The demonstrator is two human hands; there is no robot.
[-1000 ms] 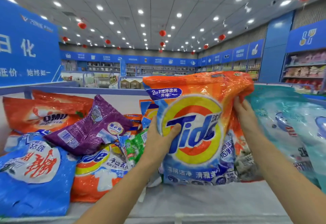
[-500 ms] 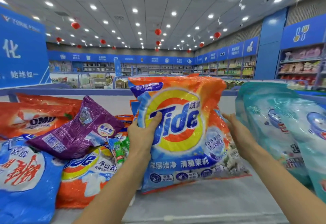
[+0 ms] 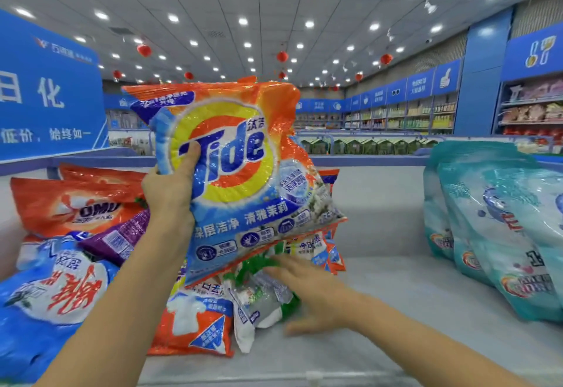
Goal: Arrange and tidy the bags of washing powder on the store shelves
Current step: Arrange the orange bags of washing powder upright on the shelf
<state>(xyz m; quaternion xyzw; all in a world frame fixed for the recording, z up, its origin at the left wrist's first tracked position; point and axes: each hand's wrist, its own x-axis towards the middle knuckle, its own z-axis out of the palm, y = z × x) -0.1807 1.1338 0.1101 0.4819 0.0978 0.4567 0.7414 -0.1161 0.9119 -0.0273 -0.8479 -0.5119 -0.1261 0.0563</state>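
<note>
My left hand [image 3: 172,191] grips the left edge of an orange Tide bag [image 3: 240,173] and holds it up above the shelf. Below it my right hand [image 3: 307,292], blurred, with fingers spread, reaches onto a small green and white bag [image 3: 259,298] lying on the pile. A second orange Tide bag [image 3: 195,325] lies flat under that one. Left of them sit an orange OMO bag [image 3: 76,203], a purple bag [image 3: 122,237] and a big blue bag [image 3: 51,304].
Several teal bags [image 3: 493,225] stand leaning at the right of the grey shelf [image 3: 380,310]. A low back wall [image 3: 377,203] closes the shelf behind. A blue sign [image 3: 45,97] rises at the left. Store aisles lie beyond.
My right hand let go of the Tide bag and dropped to the small green bag. My left hand alone raised the Tide bag higher.
</note>
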